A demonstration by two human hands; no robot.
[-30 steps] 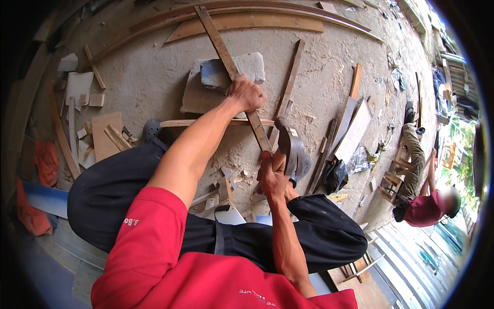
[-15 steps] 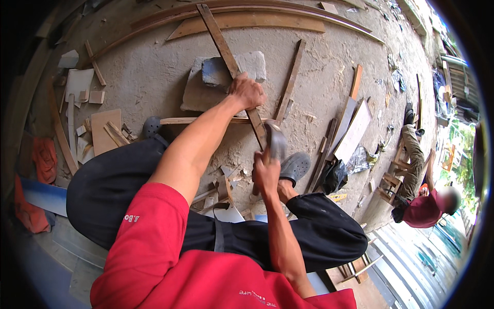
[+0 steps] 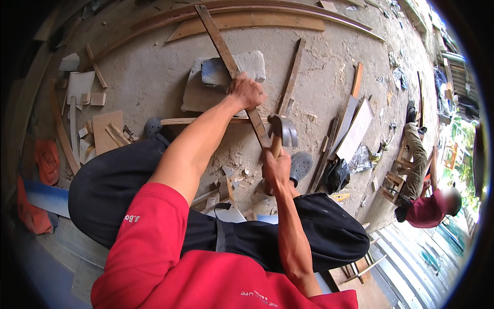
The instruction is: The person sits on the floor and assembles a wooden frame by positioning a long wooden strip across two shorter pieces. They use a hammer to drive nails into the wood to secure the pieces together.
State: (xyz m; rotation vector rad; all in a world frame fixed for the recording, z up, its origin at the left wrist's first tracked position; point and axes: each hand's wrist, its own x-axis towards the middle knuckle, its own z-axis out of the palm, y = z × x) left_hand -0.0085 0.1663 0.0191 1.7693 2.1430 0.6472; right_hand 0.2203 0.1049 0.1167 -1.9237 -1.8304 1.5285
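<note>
My left hand [image 3: 246,93] is closed round a long, narrow wooden strip [image 3: 216,40], which slants from the far planks down toward my right hand. Beneath the strip sits a grey block [image 3: 252,66] on top of a wider slab [image 3: 195,95]. Wrapped round a wooden handle, my right hand [image 3: 276,169] holds a claw hammer [image 3: 283,130]. The hammer's dark head is up beside the near end of the strip; whether they touch I cannot tell. A thin layered wood piece [image 3: 180,121] passes crosswise under the strip, partly behind my left forearm.
Another strip [image 3: 292,77] lies on the floor to the right, with several boards [image 3: 355,129] beyond it. Long planks [image 3: 252,19] stretch across the far side. Wood offcuts [image 3: 108,129] are scattered at left. A co-worker [image 3: 424,206] sits at far right.
My right hand and the hammer have shifted slightly right, and the blurred hammer head now shows sharply, turned with its claw to the right. My left hand and the strip stay nearly still.
</note>
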